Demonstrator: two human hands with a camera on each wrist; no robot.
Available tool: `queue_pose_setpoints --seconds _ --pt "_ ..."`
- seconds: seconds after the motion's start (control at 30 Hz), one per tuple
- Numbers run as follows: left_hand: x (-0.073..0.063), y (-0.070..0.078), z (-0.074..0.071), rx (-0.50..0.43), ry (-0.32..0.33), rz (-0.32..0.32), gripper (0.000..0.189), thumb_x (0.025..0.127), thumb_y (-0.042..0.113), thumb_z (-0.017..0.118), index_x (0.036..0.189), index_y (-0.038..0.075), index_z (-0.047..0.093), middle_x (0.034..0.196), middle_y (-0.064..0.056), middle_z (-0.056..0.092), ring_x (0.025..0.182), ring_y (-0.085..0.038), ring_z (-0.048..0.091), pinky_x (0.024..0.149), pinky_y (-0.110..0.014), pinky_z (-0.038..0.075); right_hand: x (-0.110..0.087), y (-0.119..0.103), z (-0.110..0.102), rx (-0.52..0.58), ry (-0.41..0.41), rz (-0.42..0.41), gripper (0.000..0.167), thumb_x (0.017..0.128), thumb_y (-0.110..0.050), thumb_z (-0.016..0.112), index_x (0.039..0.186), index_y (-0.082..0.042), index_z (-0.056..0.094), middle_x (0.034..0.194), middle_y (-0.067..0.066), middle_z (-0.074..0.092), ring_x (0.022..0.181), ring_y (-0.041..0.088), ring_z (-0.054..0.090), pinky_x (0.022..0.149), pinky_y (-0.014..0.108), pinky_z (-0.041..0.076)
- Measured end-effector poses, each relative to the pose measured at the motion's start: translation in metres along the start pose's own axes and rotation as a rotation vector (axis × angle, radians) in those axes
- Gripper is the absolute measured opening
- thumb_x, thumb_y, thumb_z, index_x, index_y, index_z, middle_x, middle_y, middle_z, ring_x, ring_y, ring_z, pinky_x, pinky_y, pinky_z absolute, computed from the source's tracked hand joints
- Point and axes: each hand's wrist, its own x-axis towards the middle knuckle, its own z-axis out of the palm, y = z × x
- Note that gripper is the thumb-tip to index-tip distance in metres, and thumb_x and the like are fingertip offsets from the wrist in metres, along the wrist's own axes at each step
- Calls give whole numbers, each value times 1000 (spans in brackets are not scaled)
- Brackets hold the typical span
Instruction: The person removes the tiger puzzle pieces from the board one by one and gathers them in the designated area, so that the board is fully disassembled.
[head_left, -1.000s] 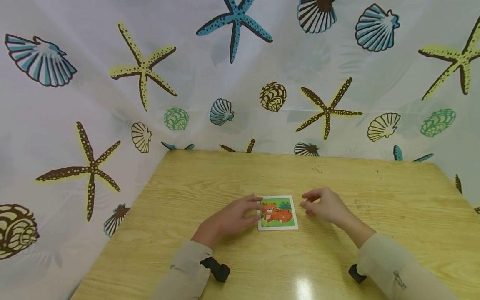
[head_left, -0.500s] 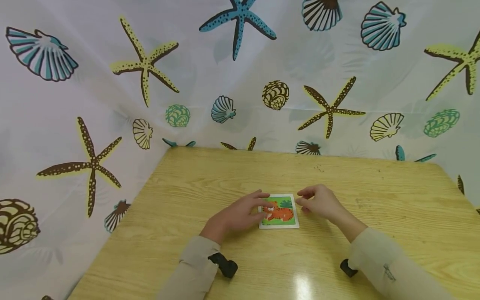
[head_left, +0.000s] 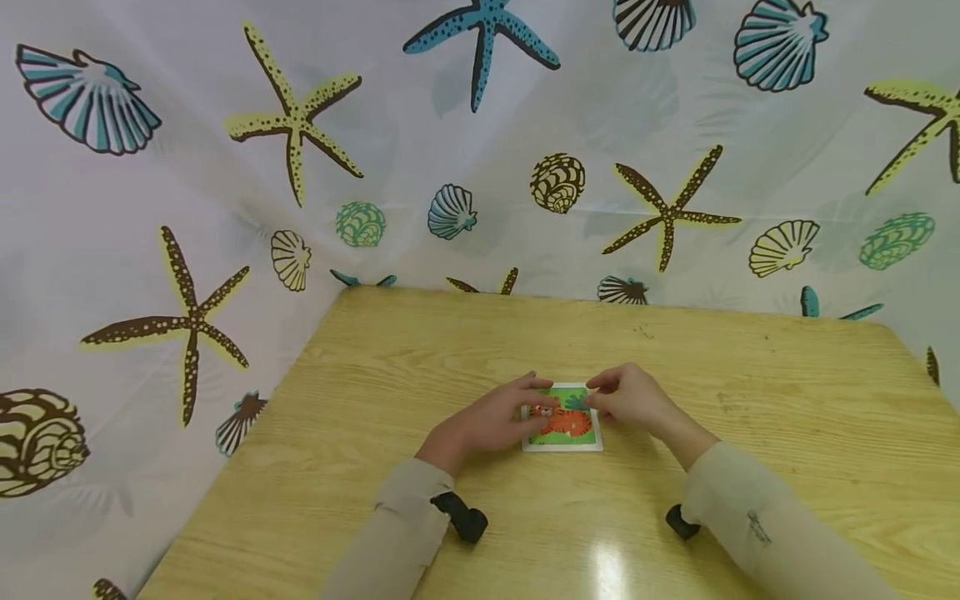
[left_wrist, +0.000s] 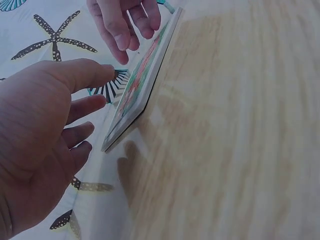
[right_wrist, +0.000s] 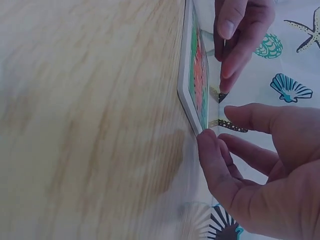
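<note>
A flat square picture board (head_left: 567, 423) with an orange tiger on green and a white border lies on the table. My left hand (head_left: 498, 418) reaches over its left side, thumb and fingers spread apart and overlapping the picture. At the opposite side is my right hand (head_left: 636, 402), its fingertips right at the upper right edge. In the right wrist view, a fingertip (right_wrist: 206, 137) meets the board's corner while the thumb stands apart from it. The left wrist view shows the left thumb and fingers beside the board's rim (left_wrist: 145, 102), grasping nothing.
The wood-grain table (head_left: 420, 333) reaches back to a white curtain (head_left: 502, 167) printed with starfish and shells, which also rises at the left and right. Black wrist cameras (head_left: 470, 523) sit at both light sleeves (head_left: 408, 525).
My right hand has moved left from beside the board to its right edge. My left hand has slid a little right, farther over the picture. The head view has tilted slightly down.
</note>
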Motion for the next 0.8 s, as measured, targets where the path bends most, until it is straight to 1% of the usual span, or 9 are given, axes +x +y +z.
queue_pose_setpoints --seconds 0.1,0.27,0.4,0.53,0.6,0.8 --pt "4 2 -1 -8 -1 6 36 104 26 54 138 15 62 160 -6 39 156 -31 14 122 -53 26 2 -2 3 -14 -1 8 37 93 -18 70 124 2 68 104 13 68 77 16 66 67 26 57" --pt "8 0 4 -24 -7 1 35 104 27 54 136 15 64 159 -5 39 156 -31 14 121 -53 27 3 -4 7 -13 1 26 38 91 -16 71 125 2 67 105 13 66 76 15 63 64 23 55" --pt "9 1 6 -24 -9 -6 35 104 26 54 135 16 64 160 -5 39 156 -30 15 121 -51 29 5 -5 8 -19 10 26 39 90 -15 73 124 1 68 108 15 65 75 14 62 63 21 54" --pt "10 2 7 -45 -16 13 33 103 25 56 134 16 66 160 -7 37 155 -34 15 121 -52 29 6 -5 9 -37 16 21 39 88 -16 75 123 0 68 112 16 65 77 13 62 64 21 54" --pt "10 3 8 -46 -23 17 34 103 26 57 134 18 66 161 -8 36 155 -35 14 121 -53 29 7 -4 8 -40 13 18 39 88 -16 75 123 1 68 112 16 65 78 13 61 64 21 54" --pt "11 2 12 -19 -37 -6 38 103 30 56 140 23 61 164 -6 29 156 -33 8 122 -54 25 8 -3 7 -33 -8 17 39 88 -15 76 122 1 68 104 13 64 74 12 60 64 22 55"
